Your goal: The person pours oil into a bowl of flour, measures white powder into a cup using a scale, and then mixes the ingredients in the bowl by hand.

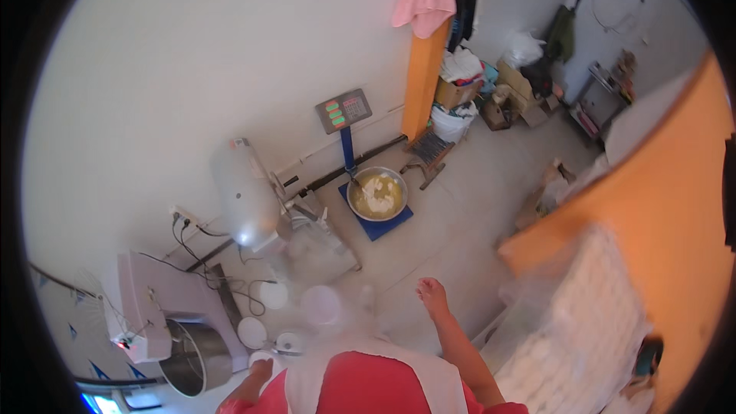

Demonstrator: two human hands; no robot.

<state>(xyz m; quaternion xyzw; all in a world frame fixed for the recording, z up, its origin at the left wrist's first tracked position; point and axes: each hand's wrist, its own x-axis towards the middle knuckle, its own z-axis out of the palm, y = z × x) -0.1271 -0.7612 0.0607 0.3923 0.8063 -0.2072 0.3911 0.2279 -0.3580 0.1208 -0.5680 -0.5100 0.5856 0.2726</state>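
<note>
My right hand (432, 295) is held out over the floor with its fingers curled in, and I see nothing in it. Low on the left, my left hand (261, 370) is beside or over a white round container (265, 356); I cannot tell whether it touches it. Ahead, a metal basin (406, 195) sits on the blue platform of a scale (375, 231). It holds yellowish liquid with a pale floury mass (379, 198), and a dark handle leans at its rim. The scale's display (344, 110) is lit green.
A stand mixer (167, 293) with a steel bowl (215, 356) stands left, near a grey machine (247, 195) and trailing cables (247, 293). White round tubs (252, 332) are on the floor. Right are an orange wall edge (609, 207) and plastic-covered pale goods (581, 322). A low stool (428, 149) stands ahead.
</note>
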